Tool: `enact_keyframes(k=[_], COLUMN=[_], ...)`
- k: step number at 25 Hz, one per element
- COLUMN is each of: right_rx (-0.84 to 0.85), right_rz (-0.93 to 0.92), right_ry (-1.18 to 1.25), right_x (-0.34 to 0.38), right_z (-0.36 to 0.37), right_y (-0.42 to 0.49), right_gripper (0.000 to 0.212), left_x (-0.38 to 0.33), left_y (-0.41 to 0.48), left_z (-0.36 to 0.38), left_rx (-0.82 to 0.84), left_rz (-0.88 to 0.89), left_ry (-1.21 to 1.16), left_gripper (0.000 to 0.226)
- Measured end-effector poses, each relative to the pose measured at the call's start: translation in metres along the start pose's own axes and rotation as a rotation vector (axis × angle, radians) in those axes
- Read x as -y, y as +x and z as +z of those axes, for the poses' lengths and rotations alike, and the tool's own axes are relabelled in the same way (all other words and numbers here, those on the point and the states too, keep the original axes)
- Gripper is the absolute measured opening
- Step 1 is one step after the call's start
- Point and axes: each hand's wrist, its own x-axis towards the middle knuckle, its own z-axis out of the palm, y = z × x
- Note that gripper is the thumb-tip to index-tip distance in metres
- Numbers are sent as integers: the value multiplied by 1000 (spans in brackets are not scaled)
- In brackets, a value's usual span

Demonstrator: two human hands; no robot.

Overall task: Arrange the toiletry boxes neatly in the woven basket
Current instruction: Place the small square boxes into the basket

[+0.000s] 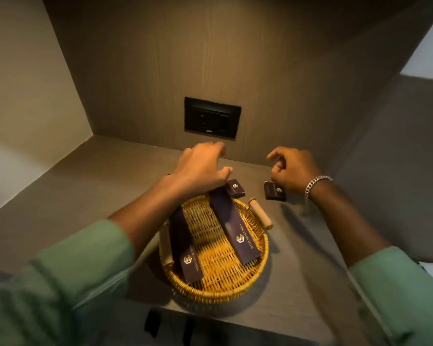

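Observation:
A round woven basket (pixel 215 290) with wooden handles stands on the grey shelf. Two long dark toiletry boxes lie in it: one (pixel 185 255) along the left side, one (pixel 235 231) leaning over the far rim on the right. A small dark box (pixel 235 188) lies on the shelf just behind the basket. Another small dark box (pixel 274 192) lies further right. My left hand (pixel 203 171) hovers over the basket's far rim, fingers apart, holding nothing. My right hand (pixel 293 171) hangs with loosely curled fingers just above the right small box, partly covering it.
A black socket panel (pixel 212 117) is set in the wooden back wall. Side walls close the shelf in on the left and right. The shelf's front edge (pixel 235 318) runs just below the basket.

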Motion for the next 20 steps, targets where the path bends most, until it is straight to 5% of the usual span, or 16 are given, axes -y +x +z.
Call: enact_keyframes(k=[4, 7, 13, 18, 20], right_rx=[305, 301, 205, -65, -47], right_rz=[64, 96, 66, 12, -17], right_ry=[-8, -50, -106, 4, 91], right_x=[-47, -64, -63, -32, -12], right_z=[34, 48, 35, -10, -18], right_y=[11, 18, 10, -44, -80], right_gripper=[67, 76, 71, 59, 61], left_x=[-19, -16, -30, -42, -36], left_y=[48, 63, 70, 52, 22], left_z=[40, 63, 68, -3, -28], left_rx=[404, 501, 409, 16, 91], left_rz=[-160, -195, -41, 126, 182], left_ry=[181, 238, 180, -147, -191], left_gripper=[54, 45, 42, 48, 47])
